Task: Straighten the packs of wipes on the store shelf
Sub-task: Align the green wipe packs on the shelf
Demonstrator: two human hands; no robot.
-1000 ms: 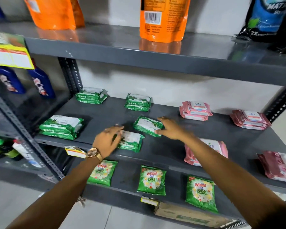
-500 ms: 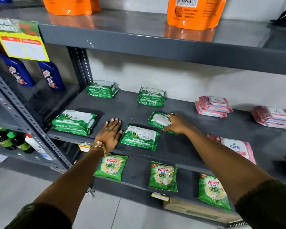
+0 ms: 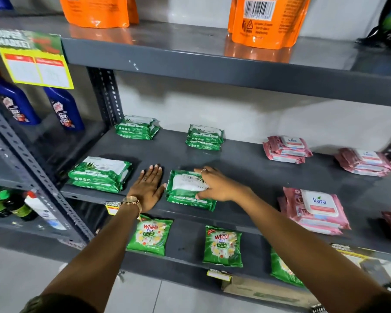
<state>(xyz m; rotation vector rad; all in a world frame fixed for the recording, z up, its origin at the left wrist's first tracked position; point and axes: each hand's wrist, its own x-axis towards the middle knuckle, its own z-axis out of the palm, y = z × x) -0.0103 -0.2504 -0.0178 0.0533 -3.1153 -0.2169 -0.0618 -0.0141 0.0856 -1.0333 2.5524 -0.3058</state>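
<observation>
Green packs of wipes lie in stacks on the grey middle shelf (image 3: pixel 246 170): two at the back (image 3: pixel 136 128) (image 3: pixel 204 136), one at the front left (image 3: pixel 99 173), one at the front centre (image 3: pixel 185 193). My right hand (image 3: pixel 217 186) grips the top green pack of the front centre stack, fingers over it and thumb at its front edge. My left hand (image 3: pixel 148 188) lies flat and open on the shelf, its thumb against that stack's left side. Pink packs of wipes (image 3: pixel 287 149) (image 3: pixel 363 161) (image 3: pixel 314 208) sit in stacks to the right.
Orange pouches (image 3: pixel 262 21) stand on the shelf above. Green detergent packets (image 3: pixel 150 236) lie on the shelf below. Blue bottles (image 3: pixel 63 109) stand on the neighbouring rack to the left. A yellow price sign (image 3: pixel 35 64) hangs at the upper left.
My right hand has brought the loose green pack forward and onto the front centre pack, making a stack. My left hand stays flat beside it.
</observation>
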